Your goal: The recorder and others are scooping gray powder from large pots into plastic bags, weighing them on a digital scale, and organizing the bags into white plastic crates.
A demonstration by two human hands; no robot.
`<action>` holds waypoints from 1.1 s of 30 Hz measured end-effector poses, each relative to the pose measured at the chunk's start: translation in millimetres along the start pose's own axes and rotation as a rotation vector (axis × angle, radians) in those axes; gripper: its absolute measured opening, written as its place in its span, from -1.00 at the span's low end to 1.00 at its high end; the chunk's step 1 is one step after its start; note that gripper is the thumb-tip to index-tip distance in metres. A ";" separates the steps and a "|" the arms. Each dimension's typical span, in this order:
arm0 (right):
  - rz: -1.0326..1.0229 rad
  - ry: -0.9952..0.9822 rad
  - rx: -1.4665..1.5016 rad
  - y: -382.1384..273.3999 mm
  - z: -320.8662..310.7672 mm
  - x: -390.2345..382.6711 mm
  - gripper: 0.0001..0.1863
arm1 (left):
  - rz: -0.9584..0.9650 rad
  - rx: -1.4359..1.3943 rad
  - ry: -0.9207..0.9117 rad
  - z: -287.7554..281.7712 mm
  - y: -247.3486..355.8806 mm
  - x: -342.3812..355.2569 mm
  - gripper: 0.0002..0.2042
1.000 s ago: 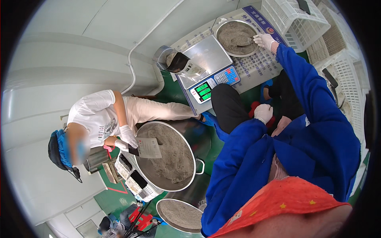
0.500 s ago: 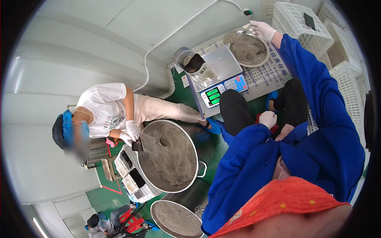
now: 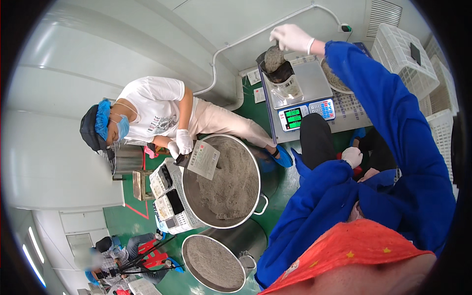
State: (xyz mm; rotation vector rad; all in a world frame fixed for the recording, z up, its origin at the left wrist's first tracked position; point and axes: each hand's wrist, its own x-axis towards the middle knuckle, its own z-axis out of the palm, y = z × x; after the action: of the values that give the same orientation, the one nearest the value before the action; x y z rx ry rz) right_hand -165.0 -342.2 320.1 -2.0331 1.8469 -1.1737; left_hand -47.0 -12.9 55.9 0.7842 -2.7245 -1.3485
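Observation:
My right hand (image 3: pixel 291 38), in a white glove, grips a scoop whose handle is mostly hidden by the fingers. The scoop (image 3: pixel 274 60) is heaped with grey-brown powder and is over the open mouth of a packaging pouch (image 3: pixel 287 88), dark above and clear lower down. That pouch stands on the steel plate of a digital scale (image 3: pixel 310 81). Beside the scale, partly behind my blue sleeve, is a steel bowl (image 3: pixel 340 90) of the same powder. Low by my legs rests my gloved left hand (image 3: pixel 352 157); its fingers are mostly hidden.
A co-worker in white holds a pouch (image 3: pixel 203 160) over a large powder-filled steel pot (image 3: pixel 259 189). A second powder-filled pot (image 3: pixel 244 275) stands nearer. White plastic crates (image 3: pixel 400 59) are stacked at right. A white basket (image 3: pixel 184 223) carries pouches and phones.
My right hand has moved left from the bowl to above the pouch, bringing a scoopful of powder. The whole view has shifted; my left hand stays by my legs.

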 end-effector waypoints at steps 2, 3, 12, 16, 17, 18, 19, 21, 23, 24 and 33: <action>-0.488 0.089 -0.346 -19.2 21.0 -7.4 -0.76 | -0.018 0.013 0.000 -2.7 -5.6 -0.8 -0.71; -0.452 -0.043 -0.401 -38.1 32.7 -13.6 -0.81 | -0.035 0.028 0.001 -4.4 -11.2 -2.2 -0.70; 0.224 0.196 0.372 -12.7 -41.7 -17.4 -0.57 | -0.091 0.079 0.041 2.0 -26.4 2.6 -0.74; 0.452 0.263 0.451 78.6 -87.5 -46.0 -0.62 | -0.059 0.062 0.009 4.4 -15.5 5.3 -0.73; 0.460 0.256 0.456 92.1 -89.9 -55.5 -0.62 | -0.065 0.077 -0.022 4.4 -16.5 4.3 -0.72; 0.513 0.265 0.539 105.1 -91.5 -64.2 -0.63 | -0.071 0.094 -0.053 4.1 -17.1 2.8 -0.72; 0.563 0.274 0.622 111.0 -91.2 -68.5 -0.64 | -0.078 0.092 -0.055 5.8 -19.1 1.5 -0.72; 0.617 0.276 0.682 122.7 -85.8 -70.8 -0.66 | -0.088 0.111 -0.065 8.0 -23.6 -1.4 -0.71; 0.095 -0.348 1.815 163.6 -112.4 -80.8 -0.68 | -0.039 0.117 -0.100 14.6 -7.0 7.7 -0.71; 0.098 -0.333 1.805 172.7 -120.5 -85.3 -0.68 | -0.030 0.124 -0.119 17.1 -2.5 9.7 -0.71; 0.380 0.263 0.148 89.4 -66.7 -97.1 -0.67 | -0.032 0.057 -0.021 -5.0 -19.9 -5.6 -0.73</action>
State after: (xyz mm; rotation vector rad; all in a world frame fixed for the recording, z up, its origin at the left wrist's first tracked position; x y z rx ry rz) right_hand -269.7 -250.3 270.6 -1.4211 2.0693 -1.4612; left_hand -32.4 -24.2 45.5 0.8254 -2.7902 -1.2969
